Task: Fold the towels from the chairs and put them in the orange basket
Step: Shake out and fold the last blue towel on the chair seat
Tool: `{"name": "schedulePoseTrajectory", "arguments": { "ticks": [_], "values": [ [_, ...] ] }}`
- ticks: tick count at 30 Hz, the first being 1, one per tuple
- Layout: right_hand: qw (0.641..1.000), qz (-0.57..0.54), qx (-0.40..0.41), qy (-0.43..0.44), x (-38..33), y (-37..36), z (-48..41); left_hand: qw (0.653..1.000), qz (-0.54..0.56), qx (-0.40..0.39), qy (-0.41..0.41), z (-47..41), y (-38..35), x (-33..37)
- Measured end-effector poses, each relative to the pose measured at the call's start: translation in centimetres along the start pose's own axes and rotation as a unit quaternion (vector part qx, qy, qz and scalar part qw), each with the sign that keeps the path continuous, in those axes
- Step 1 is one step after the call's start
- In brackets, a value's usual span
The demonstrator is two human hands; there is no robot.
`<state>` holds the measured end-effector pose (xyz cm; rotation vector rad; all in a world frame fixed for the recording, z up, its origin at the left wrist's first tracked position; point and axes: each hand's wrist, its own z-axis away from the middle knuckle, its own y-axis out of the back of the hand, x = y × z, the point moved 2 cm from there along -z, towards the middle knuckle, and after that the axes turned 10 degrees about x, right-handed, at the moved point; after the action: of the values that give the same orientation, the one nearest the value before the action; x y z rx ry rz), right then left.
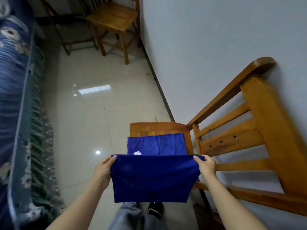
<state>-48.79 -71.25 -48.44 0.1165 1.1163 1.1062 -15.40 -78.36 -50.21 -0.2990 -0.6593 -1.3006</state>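
A dark blue towel (153, 176) lies half on the seat of the near wooden chair (259, 133), with its near half lifted toward me. My left hand (104, 170) pinches the lifted edge at its left corner. My right hand (205, 166) pinches the right corner of the same edge. The far half of the towel lies flat on the seat, and a small white label shows at the fold line. No orange basket is in view.
A second wooden chair (114, 19) stands empty at the far end beside the white wall (207, 47). A bed with a blue flowered cover (15, 105) runs along the left. Glossy tiled floor (93, 105) lies between. My legs and a black shoe show below.
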Motion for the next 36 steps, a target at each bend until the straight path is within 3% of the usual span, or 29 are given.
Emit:
{"name": "schedulePoseTrajectory", "arguments": {
  "ticks": [9,16,31,36],
  "values": [
    [0.998,-0.038,0.046,0.019,1.9,-8.2,-9.2,0.997,0.038,0.065,0.009,-9.9,-6.1,-1.8],
    [0.995,-0.022,0.073,0.066,2.3,-13.7,-16.3,0.998,0.021,0.065,-0.009,-17.4,-9.1,-3.1],
    [0.988,0.101,0.08,0.08,4.1,-17.9,-21.8,0.993,-0.052,0.092,-0.047,-23.5,-11.4,-3.4],
    [0.969,0.2,0.06,0.133,4.3,-17.7,-22.3,0.994,-0.087,0.06,-0.041,-24.0,-10.8,-3.2]
  ]
}}
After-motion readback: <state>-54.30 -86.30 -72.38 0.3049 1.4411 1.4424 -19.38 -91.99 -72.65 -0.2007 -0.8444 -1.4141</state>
